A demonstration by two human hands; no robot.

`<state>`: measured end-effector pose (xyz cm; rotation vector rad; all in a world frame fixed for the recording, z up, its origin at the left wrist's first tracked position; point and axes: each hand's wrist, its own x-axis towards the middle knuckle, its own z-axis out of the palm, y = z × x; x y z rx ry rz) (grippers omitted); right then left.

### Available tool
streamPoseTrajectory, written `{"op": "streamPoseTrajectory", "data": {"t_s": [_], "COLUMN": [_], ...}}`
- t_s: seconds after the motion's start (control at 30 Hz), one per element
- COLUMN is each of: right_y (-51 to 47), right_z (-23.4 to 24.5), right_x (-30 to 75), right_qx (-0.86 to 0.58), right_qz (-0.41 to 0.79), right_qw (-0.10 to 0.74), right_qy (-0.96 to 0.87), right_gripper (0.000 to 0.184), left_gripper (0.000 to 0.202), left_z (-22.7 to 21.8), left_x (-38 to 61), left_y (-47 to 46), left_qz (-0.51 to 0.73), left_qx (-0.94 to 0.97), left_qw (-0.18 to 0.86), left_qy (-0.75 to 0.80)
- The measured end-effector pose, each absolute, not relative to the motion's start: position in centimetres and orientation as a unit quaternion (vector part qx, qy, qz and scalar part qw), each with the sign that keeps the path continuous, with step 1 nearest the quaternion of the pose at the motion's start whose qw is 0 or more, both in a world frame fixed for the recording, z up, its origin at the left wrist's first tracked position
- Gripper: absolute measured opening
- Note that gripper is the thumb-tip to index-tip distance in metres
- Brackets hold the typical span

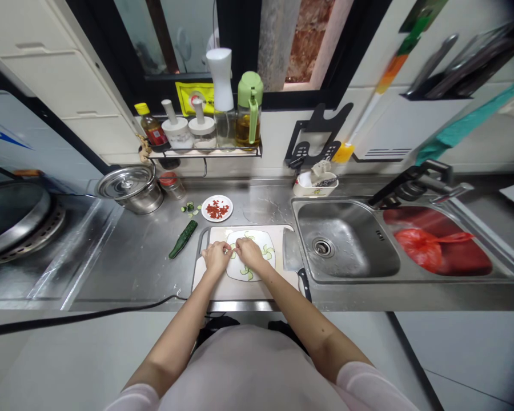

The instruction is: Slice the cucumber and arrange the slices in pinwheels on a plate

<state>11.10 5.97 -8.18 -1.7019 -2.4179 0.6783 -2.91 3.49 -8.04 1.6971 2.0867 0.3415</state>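
A white plate [263,240] with several green cucumber slices [268,252] around its rim lies on a pale cutting board [214,285]. My left hand [216,256] and my right hand [249,252] rest side by side over the plate's left part, fingers curled and pinched together near a slice at the plate's left rim. What the fingertips hold is too small to make out. A cleaver [292,254] lies on the board's right side. A half cucumber [183,238] lies on the counter left of the board.
A small plate of red pieces [217,209] and cucumber bits [191,208] lie behind the board. A lidded steel pot [131,188] stands at left beside a stove with a wok [12,217]. At right are a double sink [346,245], a red bag [424,245], and a black cable [89,315].
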Motion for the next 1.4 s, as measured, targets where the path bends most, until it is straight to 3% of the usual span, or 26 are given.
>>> {"op": "streamPoseTrajectory", "data": {"t_s": [0.37, 1.4], "right_y": [5.8, 7.4], "right_z": [-7.3, -6.7], "right_x": [11.2, 10.9], "right_qx": [-0.565, -0.575], "right_qz": [0.220, 0.214], "right_qw": [0.004, -0.018], "right_qy": [-0.795, -0.790], "right_gripper": [0.018, 0.020], "left_gripper": [0.014, 0.017], "left_z": [-7.5, -6.8], "left_x": [-3.2, -3.0], "left_y": [4.6, 5.2], "left_qz": [0.086, 0.043], "left_qx": [0.594, 0.596], "left_qw": [0.240, 0.233], "left_qy": [0.763, 0.767]}}
